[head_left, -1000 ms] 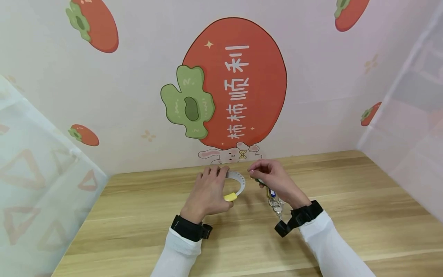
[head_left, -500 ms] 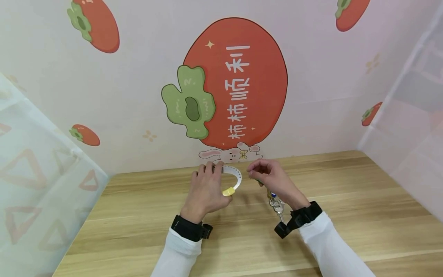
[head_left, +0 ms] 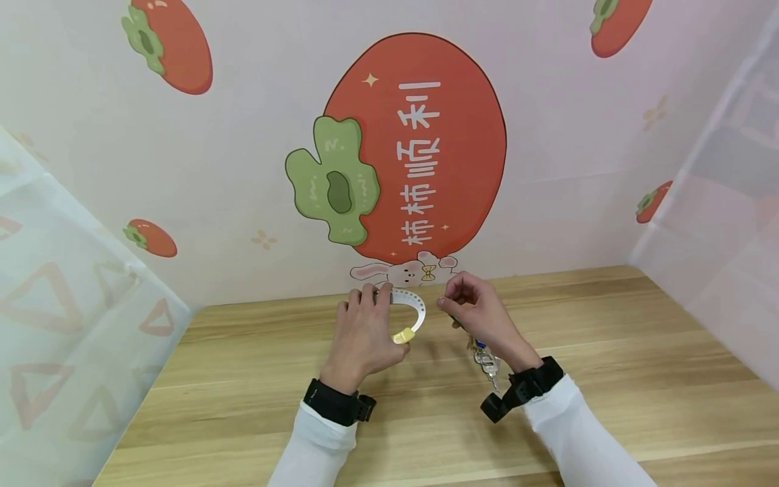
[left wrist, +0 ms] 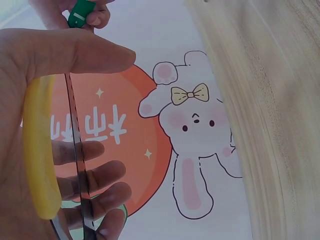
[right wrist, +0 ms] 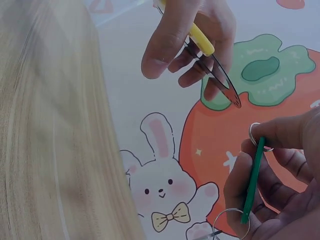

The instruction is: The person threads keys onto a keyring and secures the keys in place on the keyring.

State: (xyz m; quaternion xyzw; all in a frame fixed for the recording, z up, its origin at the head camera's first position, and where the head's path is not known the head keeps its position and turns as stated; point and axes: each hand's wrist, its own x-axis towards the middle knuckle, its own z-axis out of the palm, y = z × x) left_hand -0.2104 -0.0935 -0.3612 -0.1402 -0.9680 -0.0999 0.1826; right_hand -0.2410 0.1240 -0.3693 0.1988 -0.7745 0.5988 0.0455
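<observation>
A curved white band with holes and a yellow grip (head_left: 404, 335) is held in my left hand (head_left: 363, 331), fingers along its far side and thumb by the yellow part. The left wrist view shows the yellow piece (left wrist: 40, 150) against the palm, below the thumb. My right hand (head_left: 483, 316) pinches a small metal ring (right wrist: 255, 131) joined to a narrow green strip (right wrist: 253, 180). A second ring (right wrist: 231, 225) is at the strip's lower end. Several keys (head_left: 488, 363) hang below the right hand. Both hands are above the table, apart from each other.
The wooden table (head_left: 243, 406) reaches back to an upright sheet (head_left: 243, 169) printed with red fruit and a rabbit. White sheets stand along the left (head_left: 55, 325) and right (head_left: 724, 203) sides.
Compared with one second ago, my left hand and the curved band have shifted slightly left. My right hand has tilted, its fingers a little higher, and the keys hang slightly lower.
</observation>
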